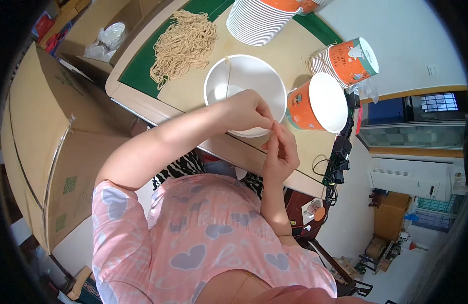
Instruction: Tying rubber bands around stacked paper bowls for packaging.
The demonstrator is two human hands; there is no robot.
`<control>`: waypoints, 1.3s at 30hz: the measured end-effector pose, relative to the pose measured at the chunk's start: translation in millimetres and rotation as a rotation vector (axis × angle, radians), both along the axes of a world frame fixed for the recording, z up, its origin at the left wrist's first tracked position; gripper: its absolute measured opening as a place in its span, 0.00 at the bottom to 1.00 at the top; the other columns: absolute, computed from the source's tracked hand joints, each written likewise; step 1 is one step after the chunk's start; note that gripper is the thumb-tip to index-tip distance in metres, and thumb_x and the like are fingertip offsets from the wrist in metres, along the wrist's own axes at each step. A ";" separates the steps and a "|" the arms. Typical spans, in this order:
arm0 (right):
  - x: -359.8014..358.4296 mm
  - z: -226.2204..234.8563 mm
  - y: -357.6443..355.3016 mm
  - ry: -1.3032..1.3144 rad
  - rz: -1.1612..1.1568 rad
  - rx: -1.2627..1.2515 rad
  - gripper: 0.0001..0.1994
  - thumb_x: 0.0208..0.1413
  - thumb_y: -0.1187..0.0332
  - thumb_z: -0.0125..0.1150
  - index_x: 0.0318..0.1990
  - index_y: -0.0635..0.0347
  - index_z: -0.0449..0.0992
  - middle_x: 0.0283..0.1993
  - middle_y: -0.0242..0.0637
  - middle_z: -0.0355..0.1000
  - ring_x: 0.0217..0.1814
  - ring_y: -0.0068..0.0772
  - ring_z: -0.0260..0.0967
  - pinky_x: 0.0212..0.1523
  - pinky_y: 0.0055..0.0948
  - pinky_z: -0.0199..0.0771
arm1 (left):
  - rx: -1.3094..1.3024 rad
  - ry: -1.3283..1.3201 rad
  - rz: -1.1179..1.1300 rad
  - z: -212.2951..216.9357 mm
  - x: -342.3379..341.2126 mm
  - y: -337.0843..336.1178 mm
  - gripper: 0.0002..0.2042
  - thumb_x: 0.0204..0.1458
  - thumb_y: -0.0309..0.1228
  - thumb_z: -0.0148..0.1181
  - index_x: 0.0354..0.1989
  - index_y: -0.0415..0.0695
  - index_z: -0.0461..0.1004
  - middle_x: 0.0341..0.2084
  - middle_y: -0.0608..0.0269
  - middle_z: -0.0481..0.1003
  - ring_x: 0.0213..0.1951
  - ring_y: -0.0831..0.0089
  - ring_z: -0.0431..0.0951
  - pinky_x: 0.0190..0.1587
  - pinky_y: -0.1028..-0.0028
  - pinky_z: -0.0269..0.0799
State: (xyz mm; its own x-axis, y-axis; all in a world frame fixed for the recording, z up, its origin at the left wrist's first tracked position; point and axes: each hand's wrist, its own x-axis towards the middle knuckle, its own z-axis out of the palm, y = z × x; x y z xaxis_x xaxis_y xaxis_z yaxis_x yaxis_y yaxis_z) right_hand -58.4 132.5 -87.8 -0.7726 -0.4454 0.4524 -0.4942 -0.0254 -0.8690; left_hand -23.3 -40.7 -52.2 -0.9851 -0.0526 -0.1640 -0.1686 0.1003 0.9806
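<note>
A white-lined paper bucket [218, 86] stands on the table with its mouth up. A thin beige string [229, 76] hangs from its far rim down the inside and passes out of sight behind my left hand [246, 110]. This hand reaches across the bucket's mouth, its thumb and fingers pinched together at the right rim. Just below and to the right, my right hand [282, 153] is also in a pinch, its fingertips meeting the left ones. Whatever lies between the fingertips is too small to make out.
A heap of beige string [186, 45] lies at the far left. An orange printed bucket [300, 105] lies tipped to the right, near a smaller stack [348, 61]. Behind stands a tall bucket stack [259, 23]. Black power adapters and cables [340, 147] line the right edge; cardboard boxes [66, 152] stand left.
</note>
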 end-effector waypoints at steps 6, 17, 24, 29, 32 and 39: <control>-7.7 16.1 1.6 -0.270 0.051 0.006 0.07 0.55 0.80 0.56 0.41 0.67 0.75 0.47 0.42 0.71 0.33 0.18 0.69 0.29 0.16 0.74 | -0.215 0.112 0.103 19.3 14.2 7.6 0.11 0.44 0.33 0.60 0.30 0.38 0.79 0.25 0.53 0.78 0.29 0.62 0.78 0.35 0.69 0.73; -13.8 16.5 -2.4 -0.220 0.055 0.041 0.04 0.53 0.81 0.58 0.36 0.66 0.74 0.43 0.38 0.71 0.28 0.16 0.67 0.28 0.15 0.71 | -0.356 0.220 0.218 19.1 22.6 15.6 0.08 0.48 0.29 0.56 0.31 0.38 0.79 0.27 0.50 0.78 0.32 0.55 0.79 0.38 0.64 0.74; -14.9 16.7 -1.8 -0.199 0.061 0.060 0.04 0.53 0.81 0.59 0.36 0.66 0.74 0.42 0.37 0.72 0.27 0.15 0.65 0.27 0.14 0.67 | -0.406 0.266 0.207 20.6 21.8 17.7 0.08 0.46 0.30 0.58 0.31 0.39 0.78 0.26 0.51 0.78 0.31 0.55 0.79 0.36 0.64 0.74; -14.3 18.6 -2.7 -0.192 0.063 0.060 0.04 0.53 0.81 0.58 0.36 0.65 0.74 0.40 0.34 0.72 0.26 0.14 0.64 0.27 0.14 0.65 | -0.467 0.369 0.191 21.6 25.7 22.0 0.08 0.47 0.31 0.58 0.31 0.38 0.76 0.27 0.51 0.78 0.31 0.54 0.79 0.36 0.64 0.73; -13.8 16.5 -2.8 -0.184 0.026 0.063 0.04 0.53 0.80 0.58 0.35 0.64 0.74 0.38 0.31 0.71 0.26 0.13 0.62 0.27 0.13 0.62 | -0.392 0.338 0.203 21.0 26.4 23.5 0.09 0.48 0.31 0.58 0.32 0.38 0.76 0.26 0.51 0.78 0.31 0.55 0.79 0.35 0.64 0.73; -19.5 8.6 -1.0 -0.094 -0.011 0.114 0.03 0.56 0.77 0.57 0.38 0.63 0.74 0.29 0.27 0.71 0.22 0.10 0.61 0.19 0.11 0.61 | -0.286 0.330 0.304 13.5 21.9 27.3 0.08 0.50 0.29 0.57 0.35 0.39 0.77 0.24 0.53 0.78 0.29 0.55 0.79 0.35 0.64 0.73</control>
State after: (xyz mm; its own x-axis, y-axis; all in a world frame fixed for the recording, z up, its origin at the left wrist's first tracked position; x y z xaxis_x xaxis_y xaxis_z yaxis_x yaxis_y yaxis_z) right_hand -77.9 131.5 -79.1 -0.8146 -0.4809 0.3242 -0.4097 0.0816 -0.9085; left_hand -1.4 -13.4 -38.6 -0.9152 -0.3411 0.2148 0.0810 0.3664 0.9269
